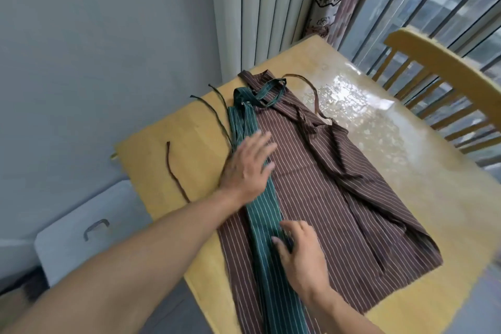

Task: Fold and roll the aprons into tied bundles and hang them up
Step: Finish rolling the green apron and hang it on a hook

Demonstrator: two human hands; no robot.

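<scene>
A green striped apron (264, 214), folded into a long narrow strip, lies on top of a brown striped apron (341, 187) spread flat on the yellow table (433, 225). My left hand (248, 168) presses flat on the strip's middle, fingers apart. Nearer to me, my right hand (301, 248) rests on the strip's right edge with fingers curled against the fold. The green neck loop (271, 89) lies at the far end. Green ties (217, 111) trail off to the left, and a brown tie (174, 171) lies on the table's left side.
A wooden chair (444, 89) stands at the table's far right. A white box with a handle (92, 236) sits on the floor to the left. Wall, radiator panels and a curtain are behind the table, a barred window at the right.
</scene>
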